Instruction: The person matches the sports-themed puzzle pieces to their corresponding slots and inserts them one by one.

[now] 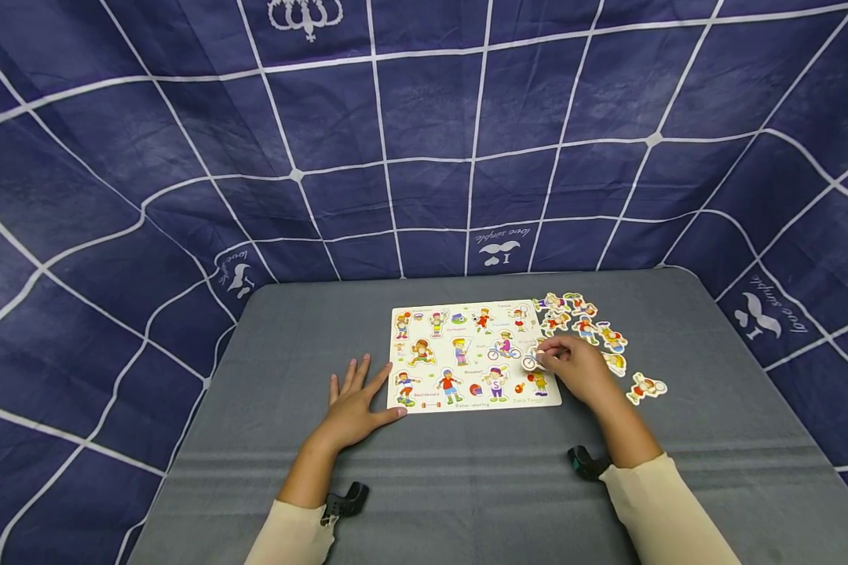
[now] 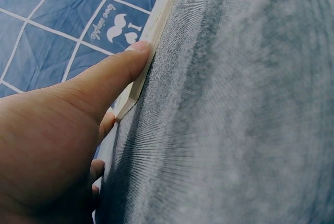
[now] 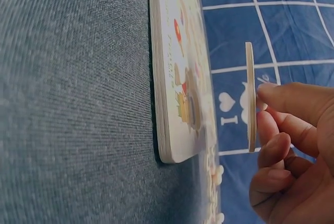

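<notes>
A pale wooden puzzle board (image 1: 444, 349) with pictures of children at sports lies flat on the grey table. My left hand (image 1: 353, 410) is spread beside its left edge. In the left wrist view the thumb (image 2: 117, 72) presses on the board's side near a corner. Over the right part of the board, my right hand (image 1: 575, 365) pinches a puzzle piece (image 1: 530, 362) with a bicycle wheel showing; the fingers cover the rest of its picture. The right wrist view shows that puzzle piece edge-on, upright and apart from the board, between thumb and fingers.
Several loose puzzle pieces (image 1: 586, 329) lie in a cluster right of the board. One piece with a child figure (image 1: 645, 388) lies apart, nearer the right forearm. Behind the grey table (image 1: 466, 486) hangs a blue cloth (image 1: 431, 196) with white lines, which also encloses both sides.
</notes>
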`<state>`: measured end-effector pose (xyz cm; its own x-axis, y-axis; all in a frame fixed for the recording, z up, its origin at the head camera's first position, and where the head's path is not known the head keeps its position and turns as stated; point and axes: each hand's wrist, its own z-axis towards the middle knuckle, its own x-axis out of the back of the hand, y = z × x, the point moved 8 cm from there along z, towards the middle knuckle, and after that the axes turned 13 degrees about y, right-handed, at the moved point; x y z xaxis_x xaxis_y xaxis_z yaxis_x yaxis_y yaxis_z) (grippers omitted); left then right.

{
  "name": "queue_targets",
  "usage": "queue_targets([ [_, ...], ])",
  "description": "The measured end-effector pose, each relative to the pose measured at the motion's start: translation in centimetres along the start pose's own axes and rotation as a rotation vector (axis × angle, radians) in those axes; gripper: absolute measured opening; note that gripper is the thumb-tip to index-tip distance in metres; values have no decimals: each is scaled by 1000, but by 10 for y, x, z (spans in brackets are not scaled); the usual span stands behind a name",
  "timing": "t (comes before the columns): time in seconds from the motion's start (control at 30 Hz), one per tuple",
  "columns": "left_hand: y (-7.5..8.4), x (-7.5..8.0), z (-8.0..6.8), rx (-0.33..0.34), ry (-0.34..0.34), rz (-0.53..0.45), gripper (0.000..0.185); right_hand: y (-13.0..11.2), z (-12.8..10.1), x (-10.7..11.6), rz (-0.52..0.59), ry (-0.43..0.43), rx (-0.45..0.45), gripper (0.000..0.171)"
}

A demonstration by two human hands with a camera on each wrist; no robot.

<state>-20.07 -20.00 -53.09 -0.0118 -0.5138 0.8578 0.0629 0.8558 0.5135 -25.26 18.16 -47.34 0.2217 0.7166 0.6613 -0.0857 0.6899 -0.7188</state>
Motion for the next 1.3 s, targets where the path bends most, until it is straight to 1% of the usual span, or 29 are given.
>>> queue_targets([
  [0.27,0,1,1,0,2,6,95,-5,4,-10,-15,-13,13,12],
  [0.5,-2,0,1,2,-4,7,96,-15,13,-19,-6,-33,61,10],
  [0.67,-1,0,1,1,-3,8,95,-19,18,-26,-54,-63,76,11],
  [0.8,0,0,1,4,-5,10,96,-26,23,-31,-81,-83,115,11],
  [1.03,0,0,0,7,-5,16,96,-35,28,-45,-24,-143,134,8],
  [1.17,0,0,0,7,-6,17,96,-36,30,-53,-41,-167,150,6],
  [1.3,1,0,0,5,-5,12,95,-33,33,-60,-49,-189,143,4],
])
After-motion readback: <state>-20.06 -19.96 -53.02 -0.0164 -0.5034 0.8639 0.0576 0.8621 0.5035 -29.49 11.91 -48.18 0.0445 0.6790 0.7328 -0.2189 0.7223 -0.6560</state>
